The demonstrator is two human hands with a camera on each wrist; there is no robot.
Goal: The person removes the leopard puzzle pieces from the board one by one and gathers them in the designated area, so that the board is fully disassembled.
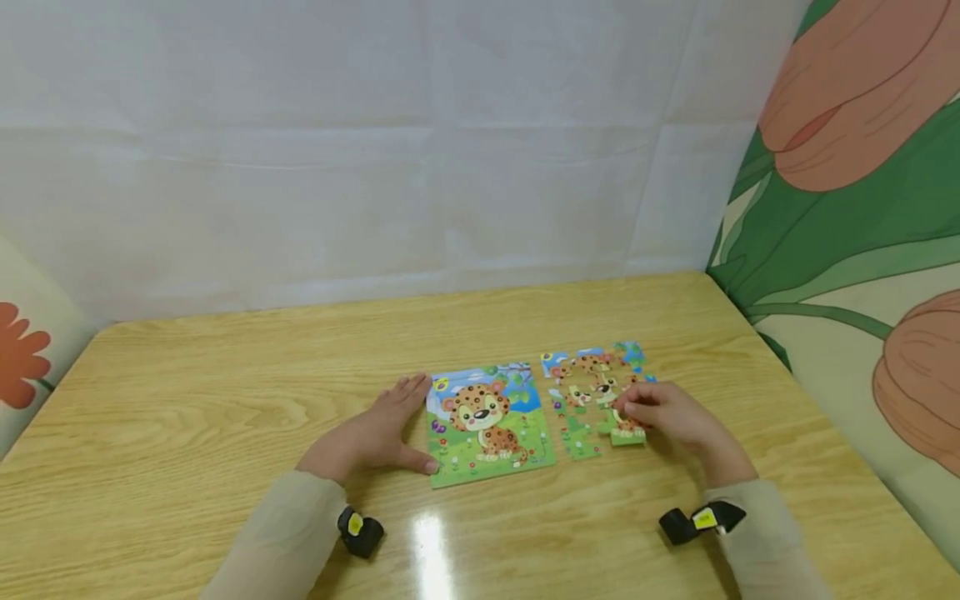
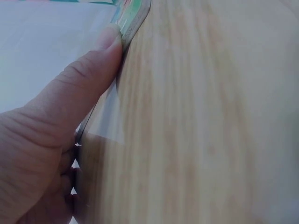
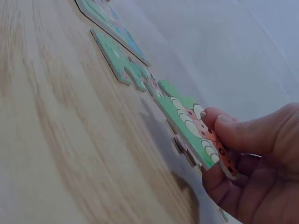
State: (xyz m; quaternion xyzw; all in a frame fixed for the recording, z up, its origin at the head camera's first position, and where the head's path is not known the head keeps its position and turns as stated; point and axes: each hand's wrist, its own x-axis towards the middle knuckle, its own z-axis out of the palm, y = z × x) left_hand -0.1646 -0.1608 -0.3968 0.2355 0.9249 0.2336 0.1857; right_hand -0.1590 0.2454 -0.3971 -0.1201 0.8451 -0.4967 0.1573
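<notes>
My right hand [image 1: 675, 414] pinches a jigsaw puzzle piece [image 3: 189, 126] between thumb and fingers. The piece shows green grass, pale paws and spotted orange fur, and in the right wrist view it is lifted and tilted over the table. Just left of it lie partly joined puzzle pieces [image 1: 579, 440] of the same leopard picture, with gaps between some. My left hand [image 1: 378, 429] rests along the left side of a square leopard picture board [image 1: 489, 471], its fingers stretched out. The left thumb [image 2: 88, 70] touches the board's near left corner; the other fingertips reach its far left corner.
Both things lie on a wooden table [image 1: 225, 392], the board left of the loose pieces with a narrow gap between. A white cloth [image 1: 375, 167] hangs behind the table's far edge. A flower-patterned panel [image 1: 847, 208] stands along the right side.
</notes>
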